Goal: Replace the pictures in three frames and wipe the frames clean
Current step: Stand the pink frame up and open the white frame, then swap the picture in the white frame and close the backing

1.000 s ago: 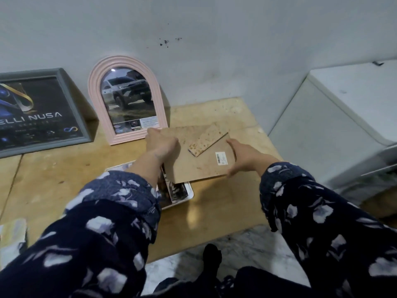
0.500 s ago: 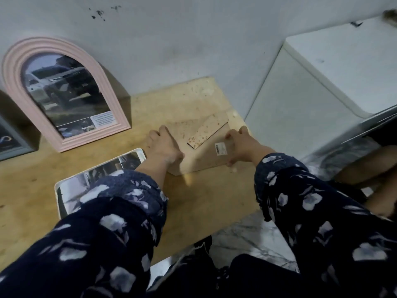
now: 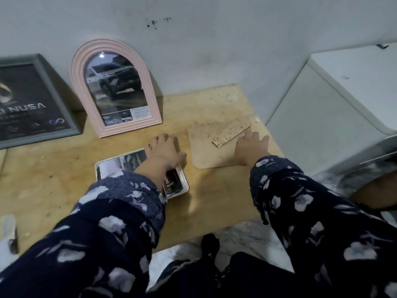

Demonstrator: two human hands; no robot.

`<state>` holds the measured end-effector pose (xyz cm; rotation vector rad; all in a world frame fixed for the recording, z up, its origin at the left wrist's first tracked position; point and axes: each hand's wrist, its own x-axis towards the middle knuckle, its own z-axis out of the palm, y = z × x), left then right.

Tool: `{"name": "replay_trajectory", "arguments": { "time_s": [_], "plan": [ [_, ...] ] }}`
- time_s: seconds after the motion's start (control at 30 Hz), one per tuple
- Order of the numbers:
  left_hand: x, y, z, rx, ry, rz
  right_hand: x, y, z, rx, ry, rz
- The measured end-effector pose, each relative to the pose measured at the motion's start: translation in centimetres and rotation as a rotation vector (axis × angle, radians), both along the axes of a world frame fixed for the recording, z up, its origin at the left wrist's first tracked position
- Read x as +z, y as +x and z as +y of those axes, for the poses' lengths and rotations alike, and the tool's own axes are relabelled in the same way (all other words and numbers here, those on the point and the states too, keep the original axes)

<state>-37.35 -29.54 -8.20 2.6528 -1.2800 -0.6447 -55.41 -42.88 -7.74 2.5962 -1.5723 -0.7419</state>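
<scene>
Wooden tabletop (image 3: 53, 179): backing board (image 3: 210, 147) now lying flat; right hand (image 3: 250, 147) spread on it, left hand (image 3: 165, 150) moved off, loose, empty.

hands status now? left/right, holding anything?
Left hand: open, over the white frame, holding nothing.
Right hand: open, fingers on the backing board.

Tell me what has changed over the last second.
The backing board, held by both hands above the white frame before, now lies flat on the table to its right. The left hand let go and moved onto the white frame; the right hand rests open on the board. The pink frame and grey frame stayed leaning.
</scene>
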Motion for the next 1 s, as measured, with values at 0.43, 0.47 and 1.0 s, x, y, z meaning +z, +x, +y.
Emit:
{"name": "replay_trajectory", "arguments": {
  "time_s": [0.43,0.47,1.0],
  "plan": [
    [-1.1,7.1,14.8,0.220,0.114,0.017,-0.7,11.5,12.1,0.430,0.301,-0.449],
    [-1.4,7.3,15.4,0.205,0.122,0.018,-0.9,11.8,12.4,0.415,0.313,-0.441],
    [-1.9,6.1,16.5,0.150,0.150,-0.021,-2.1,12.6,12.5,0.241,0.272,-0.508]
  ]
}}
